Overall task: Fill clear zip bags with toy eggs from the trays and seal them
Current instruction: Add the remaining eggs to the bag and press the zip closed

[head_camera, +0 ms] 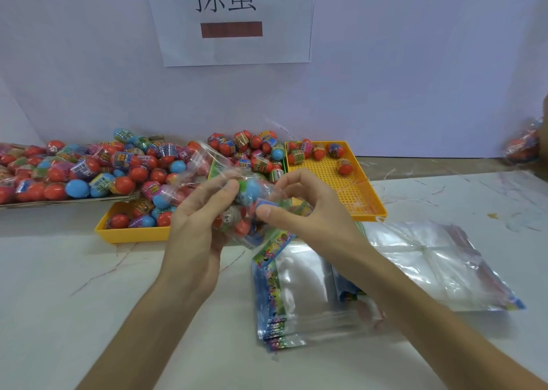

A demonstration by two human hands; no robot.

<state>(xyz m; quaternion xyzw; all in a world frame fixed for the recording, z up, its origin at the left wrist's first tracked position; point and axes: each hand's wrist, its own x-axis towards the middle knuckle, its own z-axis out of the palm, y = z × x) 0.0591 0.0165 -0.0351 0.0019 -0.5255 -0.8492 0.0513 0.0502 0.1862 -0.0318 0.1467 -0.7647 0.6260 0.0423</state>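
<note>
Head view: left grip (199, 223) and right grip (310, 211) both clasp the filled zip bag (234, 223) above the desk (89, 286) (mouth apparently unsealed); bulging eggs (248, 192) may block the seal, spilling.

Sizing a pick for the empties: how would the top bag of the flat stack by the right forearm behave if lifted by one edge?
Probably floppy: the stack of empty bags is thin glossy film, so one would droop. Likely slippery; the stack's lower edges are fanned out. Probably very light, so a neighbour may lift with it.
</note>
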